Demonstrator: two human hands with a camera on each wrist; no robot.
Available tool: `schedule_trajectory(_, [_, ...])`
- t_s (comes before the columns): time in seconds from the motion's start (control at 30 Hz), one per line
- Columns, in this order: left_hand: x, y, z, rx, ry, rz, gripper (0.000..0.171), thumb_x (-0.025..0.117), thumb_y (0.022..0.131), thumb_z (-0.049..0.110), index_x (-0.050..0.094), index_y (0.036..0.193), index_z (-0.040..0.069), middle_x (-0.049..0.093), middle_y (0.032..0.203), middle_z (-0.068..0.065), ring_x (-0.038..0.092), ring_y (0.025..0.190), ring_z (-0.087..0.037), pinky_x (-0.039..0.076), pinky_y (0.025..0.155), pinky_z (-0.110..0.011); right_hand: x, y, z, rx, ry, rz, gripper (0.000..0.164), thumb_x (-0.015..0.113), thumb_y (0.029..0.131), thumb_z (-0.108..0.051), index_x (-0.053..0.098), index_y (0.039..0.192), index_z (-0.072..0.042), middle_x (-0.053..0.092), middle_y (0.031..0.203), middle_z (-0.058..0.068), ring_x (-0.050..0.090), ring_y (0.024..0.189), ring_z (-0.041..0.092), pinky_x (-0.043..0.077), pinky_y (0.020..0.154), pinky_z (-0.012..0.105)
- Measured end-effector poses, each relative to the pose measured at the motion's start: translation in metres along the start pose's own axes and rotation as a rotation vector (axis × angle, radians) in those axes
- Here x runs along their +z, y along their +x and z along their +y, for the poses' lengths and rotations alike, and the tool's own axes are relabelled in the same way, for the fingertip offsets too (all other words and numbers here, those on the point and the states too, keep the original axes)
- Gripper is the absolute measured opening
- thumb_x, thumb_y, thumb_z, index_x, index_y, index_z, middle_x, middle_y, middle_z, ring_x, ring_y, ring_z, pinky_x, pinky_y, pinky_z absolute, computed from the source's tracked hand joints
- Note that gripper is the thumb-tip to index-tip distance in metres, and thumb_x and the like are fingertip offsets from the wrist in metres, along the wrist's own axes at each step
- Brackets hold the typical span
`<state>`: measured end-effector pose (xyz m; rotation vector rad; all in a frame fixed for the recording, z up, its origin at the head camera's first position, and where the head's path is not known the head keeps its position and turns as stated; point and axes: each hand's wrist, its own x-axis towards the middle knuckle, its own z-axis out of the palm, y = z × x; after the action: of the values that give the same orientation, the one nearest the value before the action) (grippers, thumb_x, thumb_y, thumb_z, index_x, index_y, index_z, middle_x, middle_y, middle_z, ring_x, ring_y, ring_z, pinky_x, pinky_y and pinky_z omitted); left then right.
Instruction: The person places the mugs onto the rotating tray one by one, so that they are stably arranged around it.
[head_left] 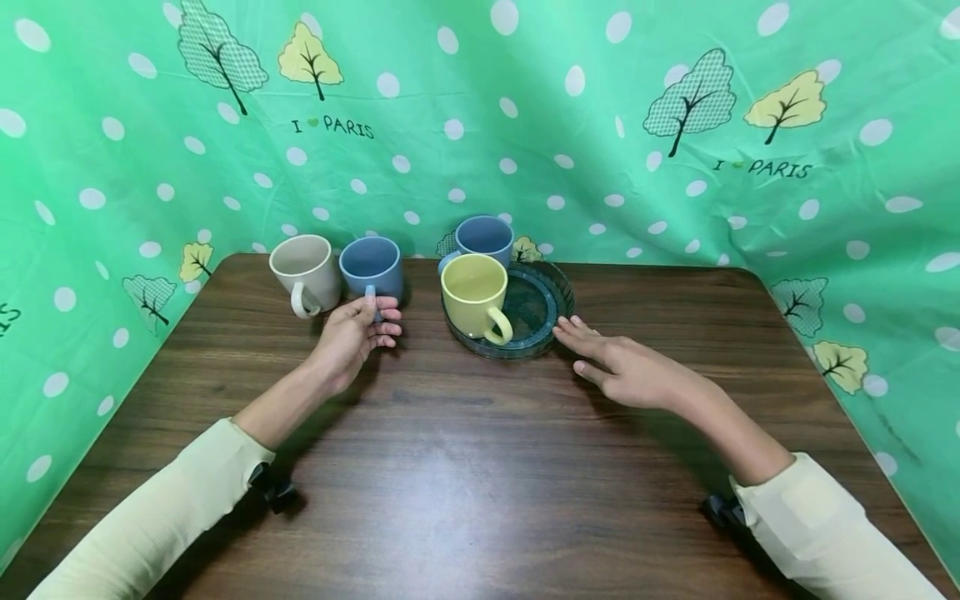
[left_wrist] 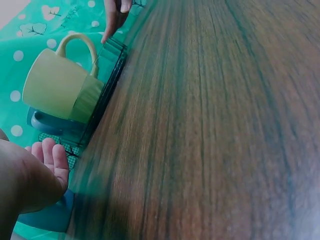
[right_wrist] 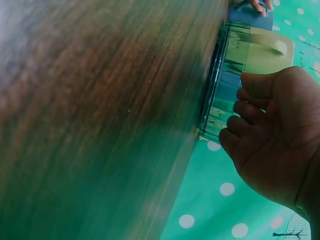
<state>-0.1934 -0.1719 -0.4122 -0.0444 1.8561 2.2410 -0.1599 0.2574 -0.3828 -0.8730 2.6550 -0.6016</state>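
My left hand (head_left: pixel 351 335) pinches the handle of a blue mug (head_left: pixel 371 265), thumb on one side and fingers on the other. That mug stands upright at the back left, beside a cream mug (head_left: pixel 313 271). A round clear glass dish (head_left: pixel 551 337) sits to its right, bearing a yellow mug (head_left: pixel 468 300). Behind the yellow mug is a second blue mug (head_left: pixel 487 236), partly hidden by it. My right hand (head_left: pixel 630 371) has its fingers extended, palm down, fingertips right at the dish's right rim. In the right wrist view, the dish's wall (right_wrist: pixel 220 85) shows just beyond the fingers.
All of this stands near the far edge of a dark wood table (head_left: pixel 450 467). A green polka-dot cloth (head_left: pixel 570 125) with printed trees hangs behind the table and along its sides.
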Motion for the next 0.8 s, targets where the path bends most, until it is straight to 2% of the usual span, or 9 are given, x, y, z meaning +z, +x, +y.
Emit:
schedule_trajectory(0.3, [0.003,0.001,-0.002,0.014,0.004,0.033,0.043,0.034,0.124,0.026,0.054,0.140,-0.008,0.069,0.099,0.006,0.065,0.087,-0.009,0.059,0.079,-0.021,0.002,0.000,-0.004,-0.016,0.002,0.010,0.059,0.055,0.119,-0.013,0.037,0.175,-0.005,0.026,0.186,0.020,0.022,0.174,0.046,0.029,0.137,0.071])
schedule_trajectory(0.8, [0.001,0.000,-0.002,0.021,-0.039,0.044,0.033,0.037,0.124,0.022,0.063,0.119,0.003,0.068,0.098,0.003,0.064,0.085,-0.010,0.058,0.077,-0.021,0.010,-0.002,-0.006,-0.017,-0.063,0.051,0.058,0.054,0.120,-0.014,0.038,0.175,-0.006,0.031,0.185,0.018,0.024,0.174,0.044,0.031,0.137,0.069])
